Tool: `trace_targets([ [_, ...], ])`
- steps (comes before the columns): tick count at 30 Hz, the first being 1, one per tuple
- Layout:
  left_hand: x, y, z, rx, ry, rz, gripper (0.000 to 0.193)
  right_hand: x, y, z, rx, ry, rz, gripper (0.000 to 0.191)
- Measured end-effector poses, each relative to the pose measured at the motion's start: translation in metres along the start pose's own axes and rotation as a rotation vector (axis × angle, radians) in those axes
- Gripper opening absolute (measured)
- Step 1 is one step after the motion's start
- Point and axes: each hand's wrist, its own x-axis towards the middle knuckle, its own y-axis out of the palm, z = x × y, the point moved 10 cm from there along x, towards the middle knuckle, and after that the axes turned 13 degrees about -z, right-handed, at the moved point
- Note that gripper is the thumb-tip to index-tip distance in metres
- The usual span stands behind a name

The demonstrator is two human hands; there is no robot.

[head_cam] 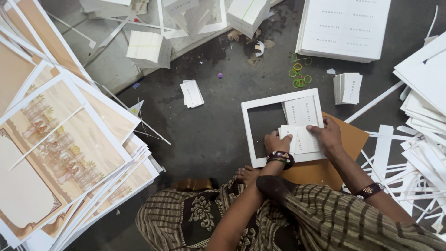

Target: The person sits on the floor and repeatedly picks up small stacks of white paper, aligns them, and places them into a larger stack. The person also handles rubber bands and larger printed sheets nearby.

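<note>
The small cards [304, 139] under both hands are white matt paper, smooth, and the die-cut frame sheet [248, 135] around them is the same stiff paper. The board [346, 139] below is brown cardboard, matt. The floor [209, 135] is dark, rough concrete with stains. Near its top edge, the rubber bands [299, 76] look glossy. The large printed sheets [60, 139] at the left edge have a slight sheen.

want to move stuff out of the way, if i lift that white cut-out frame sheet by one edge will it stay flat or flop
The white frame would likely sag and twist: it is only a thin border around a large cut-out window. It probably weighs very little. The small cards lying on it under the left hand and right hand may well slide off.
</note>
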Motion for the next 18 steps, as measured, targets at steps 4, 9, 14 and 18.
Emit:
trace_targets([
  [4, 0.003, -0.007, 0.011, -0.1, -0.133, 0.015, 0.037, -0.006, 0.025, 0.016, -0.032, -0.003, 0.056, 0.048],
  [9, 0.034, -0.007, 0.031, -0.354, -0.102, 0.013, 0.029, -0.007, 0.052, 0.032, -0.124, -0.05, 0.093, 0.041],
  [14, 0.039, -0.011, 0.025, -0.674, 0.023, -0.063, 0.025, -0.001, 0.06, 0.031, -0.131, -0.061, 0.086, 0.037],
  [18, 0.034, -0.064, 0.014, -0.439, 0.031, -0.333, 0.029, 0.0, 0.054, 0.03, -0.089, -0.131, -0.002, 0.037],
])
